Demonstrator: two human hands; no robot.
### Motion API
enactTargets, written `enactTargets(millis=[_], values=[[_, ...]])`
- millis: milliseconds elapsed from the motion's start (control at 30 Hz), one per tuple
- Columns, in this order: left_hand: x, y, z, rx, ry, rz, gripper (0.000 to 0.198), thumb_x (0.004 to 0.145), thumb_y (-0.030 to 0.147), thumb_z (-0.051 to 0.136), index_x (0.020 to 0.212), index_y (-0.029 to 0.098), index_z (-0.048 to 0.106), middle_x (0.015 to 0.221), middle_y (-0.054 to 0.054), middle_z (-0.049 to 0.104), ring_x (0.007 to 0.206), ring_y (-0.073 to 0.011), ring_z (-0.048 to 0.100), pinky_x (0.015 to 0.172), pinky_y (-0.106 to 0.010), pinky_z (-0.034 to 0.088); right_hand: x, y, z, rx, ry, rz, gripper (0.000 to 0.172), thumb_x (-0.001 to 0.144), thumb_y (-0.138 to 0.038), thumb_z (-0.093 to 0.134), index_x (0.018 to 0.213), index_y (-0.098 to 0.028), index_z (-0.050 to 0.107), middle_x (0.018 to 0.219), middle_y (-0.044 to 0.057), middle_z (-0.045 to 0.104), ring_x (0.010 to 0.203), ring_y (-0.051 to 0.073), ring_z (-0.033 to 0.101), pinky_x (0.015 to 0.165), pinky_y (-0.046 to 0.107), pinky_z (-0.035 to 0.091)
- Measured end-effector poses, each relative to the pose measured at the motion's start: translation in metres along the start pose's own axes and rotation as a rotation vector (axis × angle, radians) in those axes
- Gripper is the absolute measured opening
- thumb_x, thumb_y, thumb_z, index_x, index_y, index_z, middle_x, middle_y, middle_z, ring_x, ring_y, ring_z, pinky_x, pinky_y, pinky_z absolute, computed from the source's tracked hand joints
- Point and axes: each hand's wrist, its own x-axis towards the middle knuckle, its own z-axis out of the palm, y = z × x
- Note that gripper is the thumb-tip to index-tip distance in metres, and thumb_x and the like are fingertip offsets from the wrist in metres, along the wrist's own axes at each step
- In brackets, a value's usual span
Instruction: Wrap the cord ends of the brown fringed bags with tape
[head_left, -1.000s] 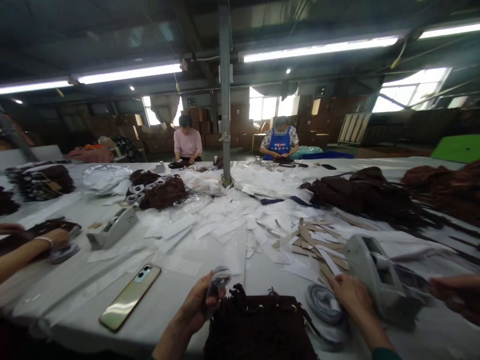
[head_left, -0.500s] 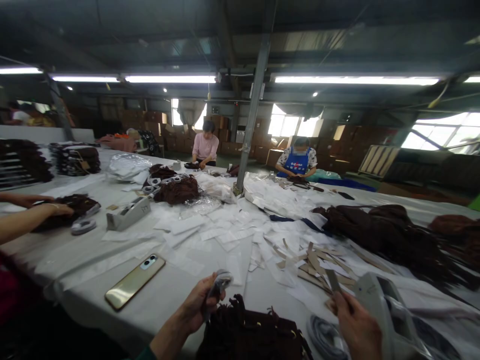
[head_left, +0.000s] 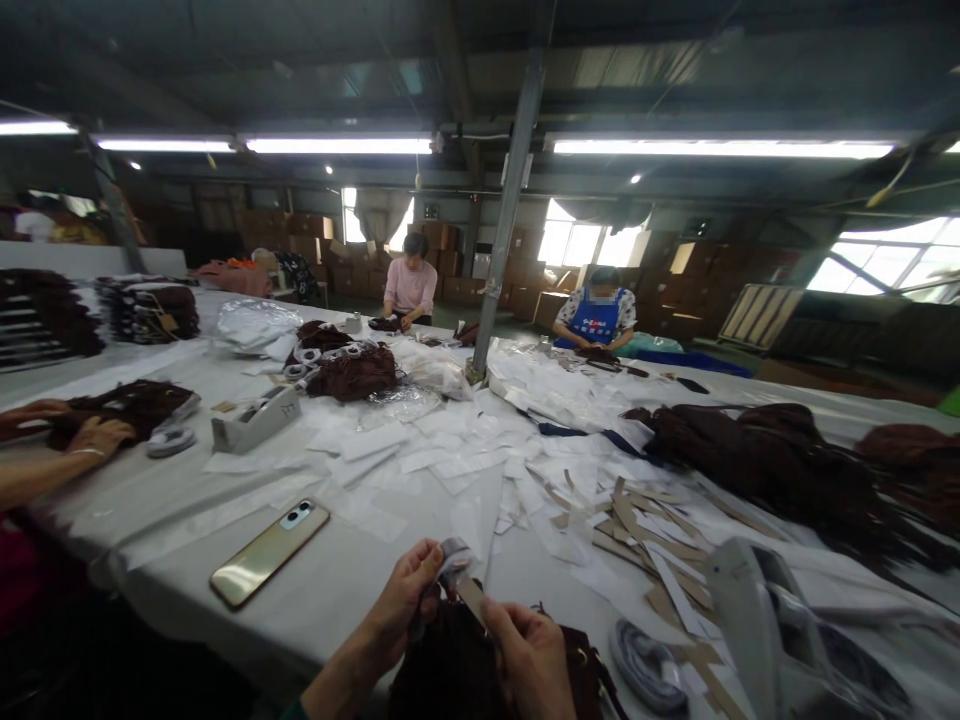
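Observation:
My left hand is closed on a small grey coiled strap that looks wrapped in clear film. In my right hand, pinched between thumb and fingers, is a beige-brown paper strip; its far end meets the coil. Below both hands lies a dark brown fringed bag with gold eyelets, partly covered by them. Another grey coiled strap rests on the table to the right, beside a grey tape dispenser.
Brown and white strips and white paper sheets litter the table. A phone lies left of my hands. Brown fringed goods are heaped right. A co-worker's hands work at left; two people stand across the table near a metal post.
My right hand has moved left from the strip pile, carrying the paper strip to the coil in my left hand. My left hand stays nearly in place. The co-worker's hands at left have shifted slightly.

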Motion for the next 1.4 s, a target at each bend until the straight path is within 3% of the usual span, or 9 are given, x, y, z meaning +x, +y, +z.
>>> enactTargets(millis=[133, 300, 400, 600, 700, 833, 1000, 1133, 1400], values=[[-0.004, 0.000, 0.004, 0.032, -0.011, 0.026, 0.044, 0.076, 0.056, 0.068, 0.086, 0.017, 0.050, 0.058, 0.004, 0.058, 0.035, -0.0009, 0.030, 0.037, -0.016, 0.014, 0.000, -0.002, 0.005, 0.017, 0.026, -0.021, 0.049, 0.056, -0.061, 0.075, 0.056, -0.014, 0.060, 0.037, -0.007, 0.041, 0.033, 0.006, 0.031, 0.032, 0.019, 0.021], [-0.005, -0.001, 0.006, 0.069, -0.008, 0.052, 0.048, 0.073, 0.060, 0.068, 0.082, 0.018, 0.047, 0.056, 0.003, 0.060, 0.034, -0.0015, 0.032, 0.036, -0.016, 0.014, 0.004, 0.008, 0.017, -0.020, 0.130, -0.138, 0.050, 0.058, -0.062, 0.074, 0.063, -0.013, 0.067, 0.054, 0.002, 0.062, 0.048, 0.014, 0.052, 0.042, 0.023, 0.040], [-0.004, -0.002, 0.007, 0.077, -0.015, 0.081, 0.049, 0.071, 0.062, 0.068, 0.079, 0.019, 0.046, 0.057, 0.002, 0.061, 0.034, -0.0017, 0.033, 0.035, -0.016, 0.016, 0.006, 0.017, 0.025, -0.063, 0.173, -0.226, 0.052, 0.065, -0.066, 0.067, 0.069, -0.014, 0.071, 0.058, 0.003, 0.065, 0.054, 0.019, 0.058, 0.045, 0.024, 0.044], [-0.009, 0.000, 0.005, 0.070, -0.014, 0.098, 0.048, 0.071, 0.059, 0.071, 0.076, 0.019, 0.045, 0.051, 0.006, 0.057, 0.033, -0.0015, 0.029, 0.034, -0.016, 0.015, -0.002, 0.014, 0.018, -0.228, 0.034, -0.342, 0.043, 0.077, -0.056, 0.062, 0.077, -0.015, 0.074, 0.068, 0.004, 0.070, 0.066, 0.021, 0.063, 0.058, 0.025, 0.048], [-0.011, 0.000, 0.005, 0.090, -0.018, 0.093, 0.047, 0.072, 0.059, 0.069, 0.077, 0.019, 0.046, 0.054, 0.003, 0.060, 0.034, -0.0024, 0.033, 0.035, -0.016, 0.016, -0.002, 0.013, 0.008, -0.277, 0.040, -0.320, 0.039, 0.076, -0.053, 0.065, 0.077, -0.015, 0.074, 0.071, 0.005, 0.071, 0.070, 0.022, 0.063, 0.065, 0.026, 0.049], [-0.012, -0.002, 0.008, 0.125, -0.062, 0.099, 0.048, 0.071, 0.061, 0.069, 0.077, 0.019, 0.046, 0.055, 0.002, 0.061, 0.035, -0.0030, 0.033, 0.036, -0.017, 0.015, 0.007, 0.023, 0.005, -0.122, 0.062, -0.195, 0.042, 0.068, -0.056, 0.071, 0.077, -0.015, 0.070, 0.062, 0.003, 0.068, 0.061, 0.020, 0.062, 0.054, 0.025, 0.047], [-0.016, 0.000, 0.011, 0.105, -0.130, 0.041, 0.049, 0.068, 0.059, 0.073, 0.073, 0.019, 0.046, 0.051, 0.006, 0.051, 0.038, -0.0040, 0.031, 0.037, -0.018, 0.016, 0.011, 0.028, 0.010, 0.138, -0.068, -0.075, 0.059, 0.062, -0.052, 0.079, 0.106, -0.017, 0.064, 0.052, -0.005, 0.059, 0.046, 0.013, 0.052, 0.045, 0.021, 0.039], [-0.019, 0.000, 0.011, 0.119, -0.187, 0.056, 0.044, 0.072, 0.054, 0.071, 0.071, 0.018, 0.045, 0.055, 0.007, 0.046, 0.046, -0.0056, 0.033, 0.044, -0.019, 0.021, 0.005, 0.018, 0.009, 0.003, -0.182, -0.158, 0.041, 0.068, -0.051, 0.075, 0.082, -0.013, 0.071, 0.061, 0.000, 0.064, 0.063, 0.018, 0.059, 0.057, 0.023, 0.045], [-0.029, -0.003, 0.011, 0.509, -0.101, 0.236, 0.027, 0.089, 0.045, 0.053, 0.087, 0.021, 0.043, 0.069, 0.004, 0.048, 0.062, -0.0114, 0.040, 0.058, -0.023, 0.030, 0.007, 0.032, 0.006, -0.487, 0.151, -0.329, 0.033, 0.075, -0.046, 0.062, 0.062, -0.016, 0.064, 0.058, 0.004, 0.064, 0.059, 0.020, 0.054, 0.055, 0.026, 0.040]])
